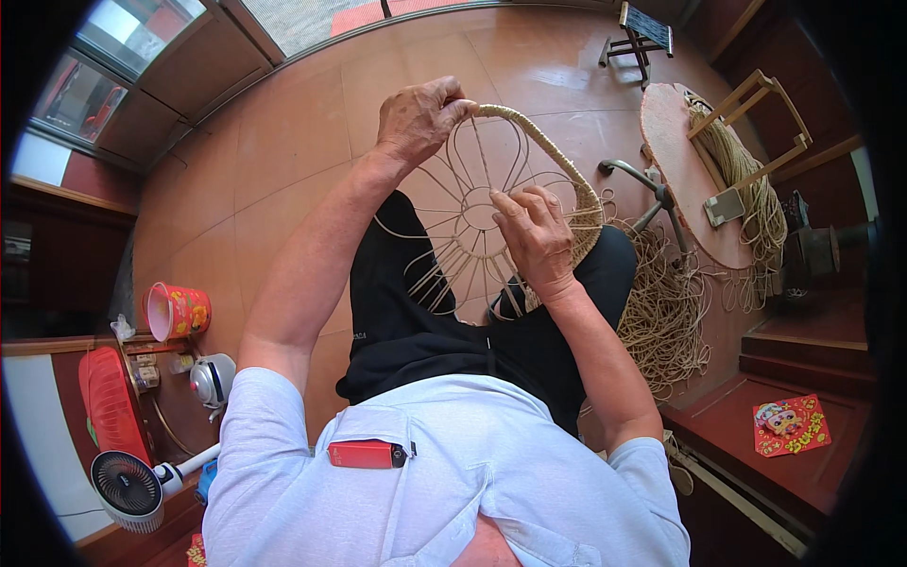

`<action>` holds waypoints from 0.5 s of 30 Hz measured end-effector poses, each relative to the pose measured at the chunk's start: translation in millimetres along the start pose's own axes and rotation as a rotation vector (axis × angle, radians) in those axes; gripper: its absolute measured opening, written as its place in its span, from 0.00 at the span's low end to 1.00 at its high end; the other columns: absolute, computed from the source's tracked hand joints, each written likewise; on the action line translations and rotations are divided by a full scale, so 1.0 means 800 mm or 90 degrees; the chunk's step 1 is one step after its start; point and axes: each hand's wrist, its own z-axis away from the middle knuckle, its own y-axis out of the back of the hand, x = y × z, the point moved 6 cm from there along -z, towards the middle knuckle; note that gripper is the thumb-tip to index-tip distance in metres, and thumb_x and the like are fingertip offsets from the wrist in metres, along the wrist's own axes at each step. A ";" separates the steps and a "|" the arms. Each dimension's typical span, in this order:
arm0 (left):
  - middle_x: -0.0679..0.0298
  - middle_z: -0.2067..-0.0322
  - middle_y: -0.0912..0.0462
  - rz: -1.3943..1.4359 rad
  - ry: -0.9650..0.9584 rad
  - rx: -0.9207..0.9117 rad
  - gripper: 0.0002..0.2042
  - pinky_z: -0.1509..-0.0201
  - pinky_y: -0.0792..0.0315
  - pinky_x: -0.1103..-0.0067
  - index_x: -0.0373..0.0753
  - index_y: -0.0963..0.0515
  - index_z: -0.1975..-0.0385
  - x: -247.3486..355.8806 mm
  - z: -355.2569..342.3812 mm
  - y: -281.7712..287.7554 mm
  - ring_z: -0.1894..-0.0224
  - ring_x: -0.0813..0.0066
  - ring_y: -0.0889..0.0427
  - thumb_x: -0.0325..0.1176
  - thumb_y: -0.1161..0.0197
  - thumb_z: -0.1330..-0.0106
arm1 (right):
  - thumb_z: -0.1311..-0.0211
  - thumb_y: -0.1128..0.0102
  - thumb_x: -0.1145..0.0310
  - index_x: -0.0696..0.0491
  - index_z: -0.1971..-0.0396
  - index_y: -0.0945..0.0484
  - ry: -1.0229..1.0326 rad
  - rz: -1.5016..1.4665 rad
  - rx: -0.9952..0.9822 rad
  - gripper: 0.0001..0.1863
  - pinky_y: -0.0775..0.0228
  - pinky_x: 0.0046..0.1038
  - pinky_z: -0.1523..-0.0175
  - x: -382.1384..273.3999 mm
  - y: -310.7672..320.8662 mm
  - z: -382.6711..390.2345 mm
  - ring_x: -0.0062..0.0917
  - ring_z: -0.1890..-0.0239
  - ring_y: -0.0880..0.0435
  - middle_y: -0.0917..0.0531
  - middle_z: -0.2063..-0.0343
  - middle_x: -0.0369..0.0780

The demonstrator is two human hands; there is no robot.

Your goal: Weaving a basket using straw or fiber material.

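A round openwork wire frame (470,227) with looped spokes and a small inner ring rests over my lap. Tan cord is wound tightly along part of its rim (543,142), from the top round to the right side. My left hand (420,121) is closed, thumb and fingers pinching the rim where the winding ends. Over the right half of the frame, my right hand (539,236) is closed in a pinch on a length of cord (481,156) that runs up toward the left fingertips. The palm hides some spokes.
A large heap of loose cord (661,312) lies on the floor to my right. Beside it, a pink oval board (675,142) on a wheeled base bears a cord bundle (756,208) and a wooden stand. A folding stool (638,42) stands far right; a red bucket (178,312) and fan (128,487) are left.
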 end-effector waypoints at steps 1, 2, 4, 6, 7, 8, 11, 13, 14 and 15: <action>0.66 0.70 0.07 -0.015 -0.003 -0.014 0.16 0.58 0.18 0.68 0.45 0.10 0.60 0.001 -0.002 0.000 0.67 0.69 0.08 0.52 0.28 0.22 | 0.35 0.22 0.71 0.44 0.41 0.11 0.013 0.009 -0.004 0.22 0.16 0.36 0.47 -0.001 -0.001 0.000 0.33 0.44 0.14 0.14 0.55 0.34; 0.65 0.69 0.06 -0.029 -0.005 -0.027 0.16 0.58 0.18 0.68 0.45 0.10 0.59 0.002 -0.004 -0.001 0.67 0.69 0.08 0.52 0.28 0.22 | 0.35 0.22 0.71 0.44 0.41 0.11 0.014 0.009 -0.005 0.22 0.16 0.36 0.47 0.000 -0.002 0.000 0.33 0.44 0.14 0.14 0.55 0.34; 0.65 0.69 0.06 -0.036 -0.007 -0.033 0.16 0.58 0.18 0.68 0.45 0.10 0.59 0.000 -0.008 -0.003 0.67 0.68 0.08 0.52 0.27 0.23 | 0.35 0.22 0.70 0.44 0.42 0.11 0.021 0.027 -0.009 0.21 0.15 0.36 0.47 0.002 -0.005 0.002 0.33 0.44 0.13 0.15 0.55 0.34; 0.64 0.68 0.06 -0.045 -0.007 -0.038 0.15 0.58 0.17 0.68 0.45 0.09 0.58 0.002 -0.008 0.000 0.67 0.68 0.08 0.51 0.27 0.23 | 0.35 0.22 0.70 0.44 0.43 0.11 0.022 0.042 -0.019 0.20 0.15 0.36 0.46 0.002 -0.008 0.002 0.33 0.43 0.14 0.15 0.55 0.33; 0.64 0.68 0.06 -0.029 -0.004 -0.028 0.15 0.58 0.17 0.69 0.44 0.09 0.57 0.001 -0.009 0.004 0.66 0.69 0.08 0.51 0.27 0.23 | 0.35 0.22 0.70 0.44 0.45 0.11 0.021 0.057 -0.028 0.19 0.16 0.36 0.45 0.002 -0.009 0.002 0.33 0.43 0.14 0.15 0.55 0.33; 0.63 0.69 0.07 -0.012 -0.003 -0.020 0.15 0.58 0.17 0.70 0.43 0.08 0.57 0.004 -0.011 0.009 0.66 0.70 0.07 0.50 0.27 0.23 | 0.35 0.22 0.70 0.44 0.45 0.11 0.020 0.058 -0.029 0.19 0.16 0.36 0.45 0.002 -0.010 0.002 0.33 0.43 0.14 0.15 0.55 0.33; 0.63 0.67 0.06 0.097 0.079 0.005 0.16 0.58 0.16 0.72 0.40 0.09 0.56 0.007 -0.007 0.040 0.65 0.73 0.08 0.49 0.27 0.22 | 0.34 0.23 0.70 0.44 0.47 0.11 -0.018 0.031 -0.041 0.16 0.16 0.37 0.43 0.005 -0.012 0.000 0.34 0.40 0.16 0.16 0.53 0.34; 0.64 0.66 0.07 0.216 0.093 0.040 0.20 0.57 0.16 0.74 0.37 0.10 0.59 -0.003 0.009 0.048 0.64 0.76 0.09 0.49 0.33 0.16 | 0.33 0.24 0.69 0.45 0.49 0.11 -0.053 0.024 -0.070 0.14 0.17 0.38 0.40 0.009 -0.015 0.002 0.34 0.38 0.18 0.16 0.51 0.35; 0.63 0.66 0.07 0.361 0.093 0.200 0.21 0.57 0.16 0.75 0.37 0.10 0.60 -0.015 0.023 0.066 0.65 0.77 0.10 0.49 0.37 0.14 | 0.33 0.24 0.69 0.45 0.49 0.11 -0.052 0.022 -0.070 0.14 0.17 0.38 0.40 0.007 -0.014 0.001 0.34 0.38 0.18 0.16 0.51 0.35; 0.63 0.65 0.07 0.506 0.090 0.359 0.23 0.56 0.16 0.76 0.36 0.11 0.62 -0.028 0.043 0.078 0.66 0.77 0.11 0.49 0.41 0.11 | 0.32 0.25 0.70 0.46 0.49 0.11 -0.057 0.022 -0.075 0.13 0.18 0.39 0.40 0.007 -0.013 -0.001 0.36 0.39 0.18 0.16 0.51 0.36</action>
